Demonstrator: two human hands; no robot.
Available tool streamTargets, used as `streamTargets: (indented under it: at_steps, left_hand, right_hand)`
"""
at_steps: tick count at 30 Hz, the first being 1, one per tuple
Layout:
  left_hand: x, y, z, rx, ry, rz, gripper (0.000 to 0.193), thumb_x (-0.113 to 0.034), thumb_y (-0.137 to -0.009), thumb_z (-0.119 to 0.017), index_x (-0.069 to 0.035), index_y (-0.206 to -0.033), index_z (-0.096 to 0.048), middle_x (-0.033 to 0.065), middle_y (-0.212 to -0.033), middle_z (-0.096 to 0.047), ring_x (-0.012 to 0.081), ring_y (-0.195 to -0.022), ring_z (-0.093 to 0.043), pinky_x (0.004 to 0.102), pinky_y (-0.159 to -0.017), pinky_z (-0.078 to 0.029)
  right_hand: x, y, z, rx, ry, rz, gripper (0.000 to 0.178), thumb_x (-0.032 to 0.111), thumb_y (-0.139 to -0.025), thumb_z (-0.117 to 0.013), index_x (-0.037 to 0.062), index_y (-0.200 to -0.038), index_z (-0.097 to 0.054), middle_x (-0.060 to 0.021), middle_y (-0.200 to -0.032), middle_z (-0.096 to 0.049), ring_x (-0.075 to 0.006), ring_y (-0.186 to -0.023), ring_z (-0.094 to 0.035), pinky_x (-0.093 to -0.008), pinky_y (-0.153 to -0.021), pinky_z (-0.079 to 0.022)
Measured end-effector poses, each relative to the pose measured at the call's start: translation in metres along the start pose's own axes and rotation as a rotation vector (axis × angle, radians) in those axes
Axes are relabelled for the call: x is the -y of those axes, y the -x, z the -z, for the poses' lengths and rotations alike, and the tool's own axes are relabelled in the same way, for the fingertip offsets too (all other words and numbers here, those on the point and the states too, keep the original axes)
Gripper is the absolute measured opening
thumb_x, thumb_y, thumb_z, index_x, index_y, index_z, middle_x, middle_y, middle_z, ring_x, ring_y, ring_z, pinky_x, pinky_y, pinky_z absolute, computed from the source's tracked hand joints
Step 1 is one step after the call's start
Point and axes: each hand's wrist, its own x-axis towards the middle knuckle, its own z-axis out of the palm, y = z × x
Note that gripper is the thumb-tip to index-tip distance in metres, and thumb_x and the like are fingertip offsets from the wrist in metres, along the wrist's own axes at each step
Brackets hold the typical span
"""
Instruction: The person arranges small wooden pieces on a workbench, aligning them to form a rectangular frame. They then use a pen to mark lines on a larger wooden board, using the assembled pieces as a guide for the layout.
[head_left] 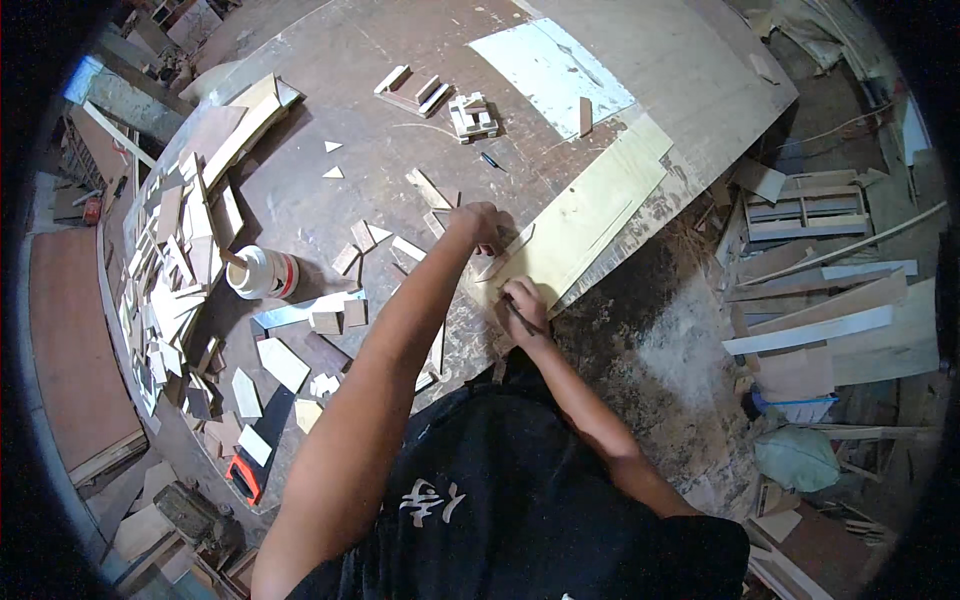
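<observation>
My left hand (484,224) presses a small pale wooden template piece (510,250) flat against a long light plywood strip (590,210) on the worktable (380,50). My right hand (523,308) sits just below it at the strip's near end, gripping a thin dark pencil (519,314) whose tip touches the strip by the template. Both forearms reach in from the lower edge over my dark shirt.
A white glue jar (262,272) with a red band stands left of my hands. Several wood offcuts lie scattered around it, with a stacked pile (180,250) at the table's left edge. Small glued assemblies (470,115) sit farther back. Boards and scrap (830,320) cover the floor at right.
</observation>
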Motion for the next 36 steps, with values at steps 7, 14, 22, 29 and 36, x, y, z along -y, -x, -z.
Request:
streamTargets:
  at_steps: [7,14,22,29,36]
  left_hand:
    - [-0.008,0.005,0.002,0.005,-0.037,-0.022,0.033,-0.042,-0.068,-0.086,-0.012,-0.078,-0.076,-0.0024,-0.078,-0.075,0.0111,-0.070,-0.072,0.0291,-0.066,-0.057]
    - [-0.003,0.010,-0.005,-0.121,-0.019,-0.001,0.030,-0.032,-0.073,-0.081,-0.008,-0.090,-0.075,0.0061,-0.087,-0.075,0.0181,-0.074,-0.073,0.0352,-0.067,-0.058]
    - [-0.026,0.046,-0.005,-0.286,-0.152,0.032,0.051,-0.035,-0.067,-0.083,-0.011,-0.109,-0.068,0.0127,-0.112,-0.069,0.0288,-0.101,-0.068,0.0412,-0.082,-0.055]
    - [-0.038,0.046,-0.035,-0.577,-0.150,0.027,0.027,-0.028,-0.078,-0.069,-0.009,-0.098,-0.072,0.0176,-0.102,-0.071,0.0334,-0.094,-0.070,0.0455,-0.081,-0.055]
    - [-0.058,0.050,-0.075,-1.022,-0.211,-0.118,0.014,-0.015,-0.077,-0.060,-0.009,-0.071,-0.070,0.0169,-0.076,-0.069,0.0320,-0.070,-0.070,0.0437,-0.057,-0.052]
  right_hand:
    - [-0.025,0.001,0.004,-0.118,-0.098,-0.016,0.016,-0.004,-0.071,-0.066,0.0027,-0.084,-0.059,-0.0134,-0.086,-0.061,-0.0314,-0.080,-0.063,-0.0381,-0.071,-0.051]
    - [-0.056,0.011,-0.016,-0.110,-0.126,-0.119,0.018,0.000,-0.073,-0.073,0.0033,-0.084,-0.059,-0.0043,-0.075,-0.059,-0.0141,-0.071,-0.059,-0.0307,-0.065,-0.049]
    - [-0.052,0.005,-0.004,-0.016,-0.246,-0.172,0.018,0.000,-0.075,-0.072,0.0019,-0.087,-0.059,-0.0044,-0.079,-0.062,-0.0115,-0.075,-0.060,-0.0284,-0.068,-0.050]
    - [-0.049,-0.013,0.037,-0.148,-0.475,-0.079,0.010,0.003,-0.079,-0.069,0.0042,-0.083,-0.059,0.0031,-0.072,-0.055,-0.0064,-0.063,-0.050,-0.0242,-0.058,-0.043]
    - [-0.068,-0.059,0.119,-0.060,-0.272,-0.090,0.012,0.004,-0.081,-0.071,0.0031,-0.086,-0.061,0.0007,-0.075,-0.058,-0.0071,-0.068,-0.054,-0.0238,-0.061,-0.044]
